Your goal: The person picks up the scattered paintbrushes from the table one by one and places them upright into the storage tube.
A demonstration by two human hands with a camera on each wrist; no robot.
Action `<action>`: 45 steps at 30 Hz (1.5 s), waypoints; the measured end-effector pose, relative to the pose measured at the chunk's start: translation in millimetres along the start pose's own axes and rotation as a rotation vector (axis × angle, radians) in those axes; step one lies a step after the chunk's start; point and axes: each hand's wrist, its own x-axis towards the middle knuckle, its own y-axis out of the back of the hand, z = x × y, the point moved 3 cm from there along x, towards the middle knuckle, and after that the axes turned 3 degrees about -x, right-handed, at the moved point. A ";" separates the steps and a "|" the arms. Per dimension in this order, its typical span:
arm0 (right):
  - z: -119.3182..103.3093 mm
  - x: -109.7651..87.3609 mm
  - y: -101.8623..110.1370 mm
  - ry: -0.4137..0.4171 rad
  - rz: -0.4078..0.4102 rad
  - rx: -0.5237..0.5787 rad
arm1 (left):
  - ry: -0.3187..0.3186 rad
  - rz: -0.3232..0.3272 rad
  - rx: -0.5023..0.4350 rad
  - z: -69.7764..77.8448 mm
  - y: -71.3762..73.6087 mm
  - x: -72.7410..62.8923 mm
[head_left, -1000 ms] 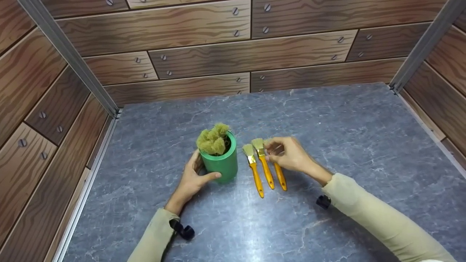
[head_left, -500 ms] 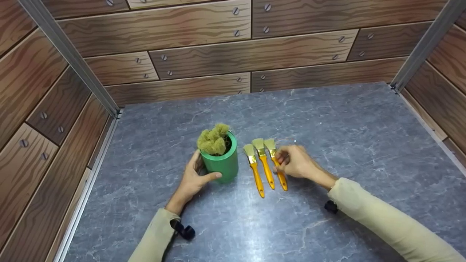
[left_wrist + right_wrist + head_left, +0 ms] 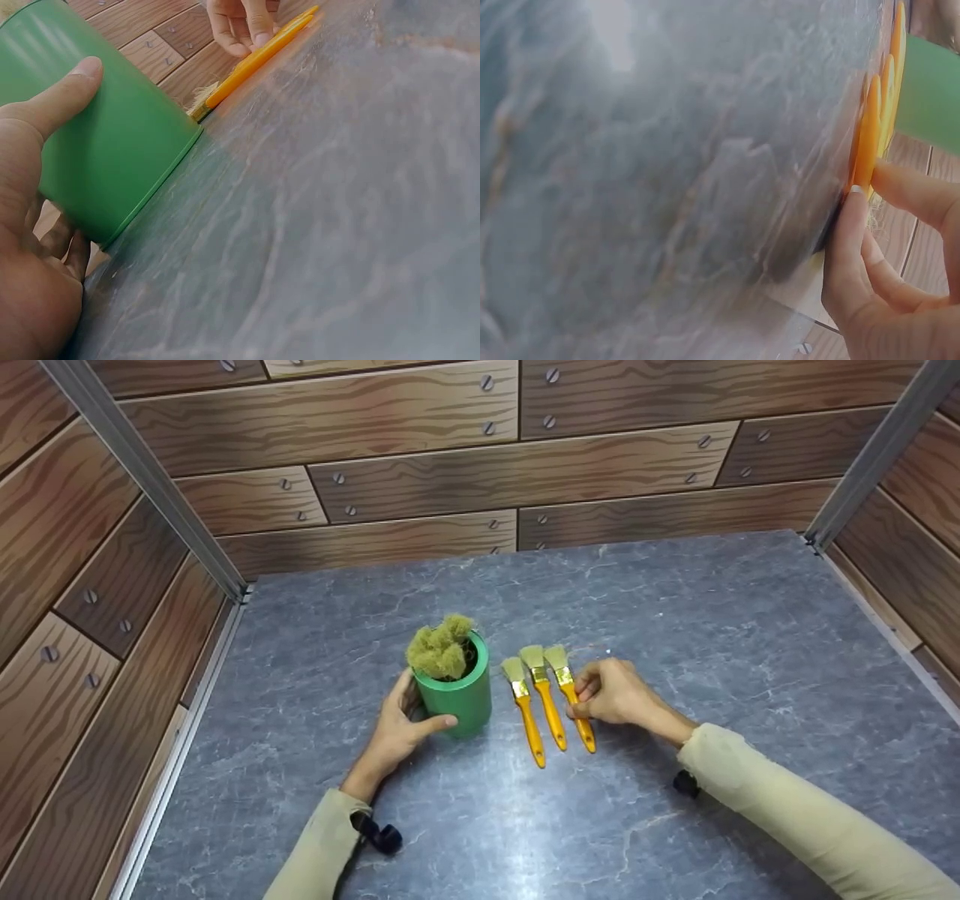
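Note:
A green cylindrical pot (image 3: 465, 709) stands upright on the table, with a yellow-green fuzzy tuft (image 3: 437, 652) over its rim. My left hand (image 3: 394, 727) holds the pot from the left, thumb across the front and fingers round the far side. To its right lie three flat paintbrushes with orange handles, bristles pointing away from me: a left paintbrush (image 3: 531, 731), a middle paintbrush (image 3: 552, 712) and a right paintbrush (image 3: 584, 733). My right hand (image 3: 621, 694) pinches the right paintbrush by its handle (image 3: 867, 142), which shows between thumb and finger in the right wrist view.
The grey marbled tabletop (image 3: 697, 615) is bounded by wood-patterned walls (image 3: 420, 472) at the back and both sides. Metal posts (image 3: 150, 484) rise at the back corners. A black wrist camera (image 3: 386, 838) sits at the left cuff.
My right hand has shifted right and toward me, from beside the bristles to the handle of the right paintbrush, and now pinches it. The left hand and pot stay put.

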 end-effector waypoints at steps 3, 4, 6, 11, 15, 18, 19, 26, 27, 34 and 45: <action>1.0 1.3 0.6 -0.023 -0.021 0.019 | 0.002 -0.006 0.010 0.0 0.1 -0.6; 1.7 1.7 0.7 -0.027 -0.027 0.023 | 0.007 -0.007 0.016 -0.3 0.2 -1.1; 3.2 2.3 0.8 -0.034 -0.034 0.023 | 0.014 -0.009 0.025 -1.2 0.2 -1.5; 6.8 2.6 1.5 -0.050 -0.041 0.026 | 0.020 -0.012 0.017 -2.5 -0.6 -2.2; 7.3 3.3 2.1 -0.052 -0.048 0.034 | 0.016 -0.012 0.015 -1.5 -0.5 -3.2; 7.3 4.2 2.5 -0.053 -0.056 0.058 | 0.005 -0.009 0.004 -0.8 0.3 -3.4; 7.4 4.4 2.7 -0.057 -0.060 0.070 | 0.002 -0.010 -0.003 -0.7 0.6 -3.4; 6.4 3.2 5.7 -0.081 -0.080 0.184 | 0.014 -0.002 0.006 0.0 1.4 -3.9; 5.2 3.1 6.6 -0.078 -0.080 0.196 | 0.017 0.000 0.009 0.1 1.6 -3.8; -7.8 0.2 12.8 -0.025 -0.078 0.275 | 0.016 0.000 0.026 1.5 1.8 -3.0; -36.4 -2.8 21.4 0.118 -0.018 0.425 | 0.018 -0.002 0.004 0.8 1.1 -1.2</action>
